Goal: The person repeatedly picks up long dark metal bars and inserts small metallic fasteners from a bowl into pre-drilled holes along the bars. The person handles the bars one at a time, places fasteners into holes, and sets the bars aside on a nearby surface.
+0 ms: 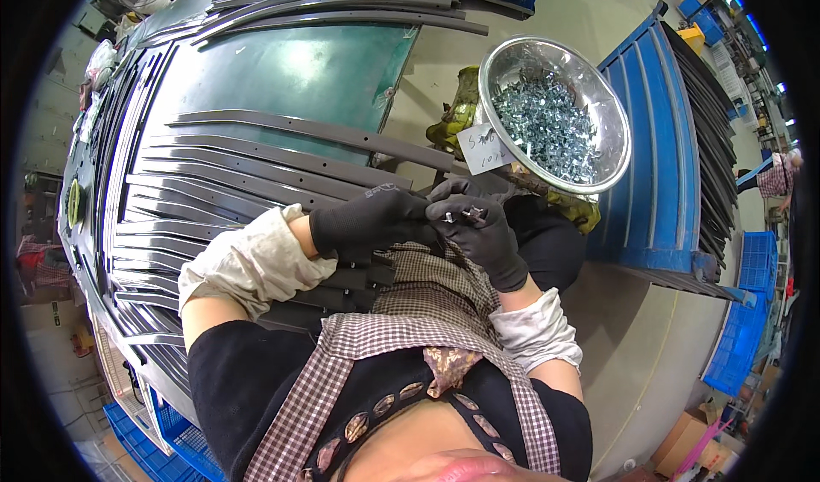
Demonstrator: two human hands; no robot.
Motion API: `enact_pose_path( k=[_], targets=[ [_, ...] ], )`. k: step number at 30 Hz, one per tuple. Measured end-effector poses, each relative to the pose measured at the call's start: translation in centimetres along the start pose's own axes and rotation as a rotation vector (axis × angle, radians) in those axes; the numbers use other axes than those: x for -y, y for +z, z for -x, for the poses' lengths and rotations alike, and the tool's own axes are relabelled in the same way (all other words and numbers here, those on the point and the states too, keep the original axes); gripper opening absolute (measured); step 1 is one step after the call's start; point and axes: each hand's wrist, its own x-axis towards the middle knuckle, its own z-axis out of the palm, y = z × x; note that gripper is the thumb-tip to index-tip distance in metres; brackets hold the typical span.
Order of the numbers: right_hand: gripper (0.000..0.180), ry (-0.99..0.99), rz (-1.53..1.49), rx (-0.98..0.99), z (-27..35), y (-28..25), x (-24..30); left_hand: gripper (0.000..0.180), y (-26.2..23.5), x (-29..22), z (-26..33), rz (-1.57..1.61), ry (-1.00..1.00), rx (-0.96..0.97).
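Observation:
Both my hands wear dark gloves and meet in front of my chest. Several small shiny metal clips [450,218] show among the curled fingers of my right hand [483,238]. My left hand [371,217] is closed, its fingertips against the right hand's fingers; what they pinch is hidden. Just beyond and left of the hands, long dark grey strips [256,170] with small holes lie side by side, their near ends by my lap. A wide metal bowl [622,153] at the right holds a heap of small metal clips [547,119].
A green-topped table [299,72] bears more dark strips [342,5] at its far edge. A handwritten paper tag [483,149] hangs by the bowl, over a yellow-green bag [461,114]. A blue metal rack [645,140] with stacked strips stands at the right, near blue crates [739,337].

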Motion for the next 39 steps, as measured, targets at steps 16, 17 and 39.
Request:
enact_pose_path(
  k=[16,17,39],
  targets=[
    [0.045,0.429,-0.159,0.142,2.5,-2.4,0.2,0.039,-0.6,1.7,-0.7,-0.998,0.519,-0.212],
    [0.046,0.389,-0.110,0.149,2.3,-2.5,0.7,0.040,-0.6,1.8,-0.8,-1.022,0.510,-0.201],
    [0.029,-0.163,0.848,0.084,-4.0,-6.8,-6.9,0.037,-7.2,9.0,-2.7,-0.538,0.024,-0.160]
  ],
)
